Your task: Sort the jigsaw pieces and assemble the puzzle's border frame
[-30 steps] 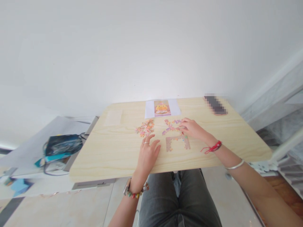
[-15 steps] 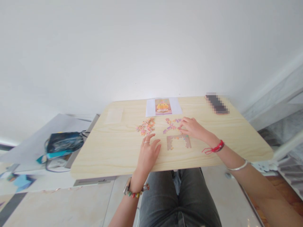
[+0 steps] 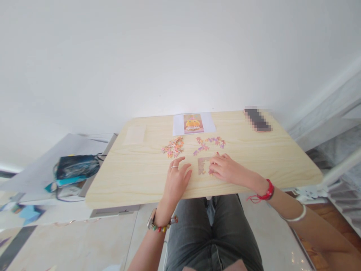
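Observation:
My right hand pinches a small pinkish puzzle piece over the partly joined jigsaw puzzle, covering its right side. Beside the puzzle's left edge, my left hand rests on the table with fingers apart and nothing in them. Just beyond it lies a heap of orange and pink puzzle pieces. Loose purple and pink puzzle pieces are spread behind the puzzle. A printed picture of a yellow figure lies on white paper farther back.
The pale wooden table stands against a white wall. A phone, blurred out, lies at the back right. At the back left is a pale translucent sheet. A dark bag sits on a lower surface to the left.
My right hand has moved from the loose pieces toward me, onto the right part of the joined puzzle. My left hand stays in about the same place.

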